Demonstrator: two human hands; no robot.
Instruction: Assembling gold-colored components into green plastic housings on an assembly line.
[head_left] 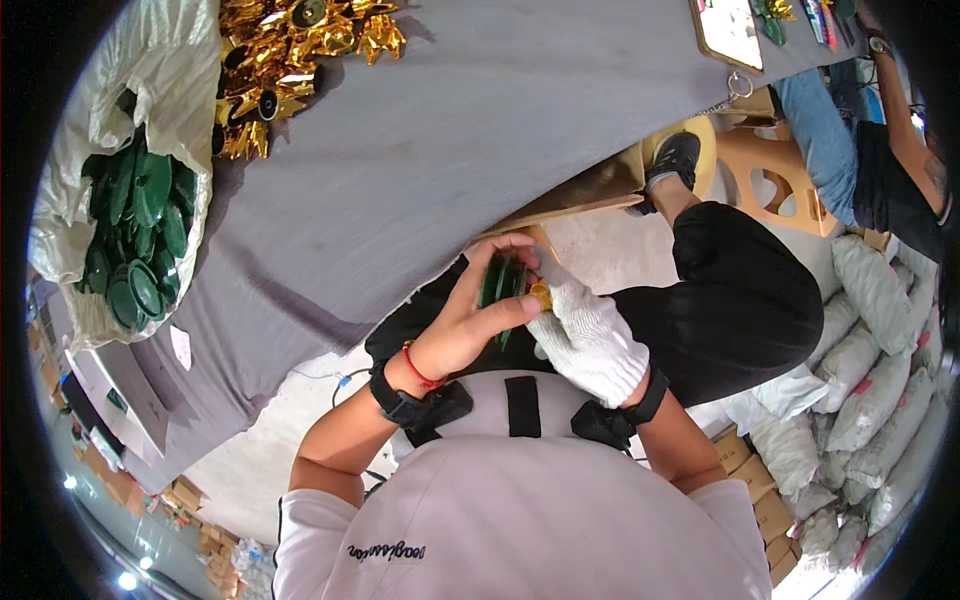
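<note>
My bare left hand [455, 330] is wrapped around a small stack of dark green discs [501, 282], held above my lap. Against the stack, the white-gloved right hand [595, 345] has its fingers closed at a small gold piece [541, 294], close to my left thumb tip. The gloved fingertips are partly hidden behind the discs. More green discs [148, 195] fill an open white woven sack [185, 80] on the table at the left. Beside it lies a pile of shiny gold foil pieces [300, 75] with dark round bases.
A grey cloth covers the table [400, 140]. A phone [728, 35] and a key ring [739, 86] lie by its far right edge. Another person's arm [905, 120] shows at the right, near an orange plastic stool [765, 180]. Stuffed white sacks [860, 400] and cardboard boxes [755, 480] are stacked behind right.
</note>
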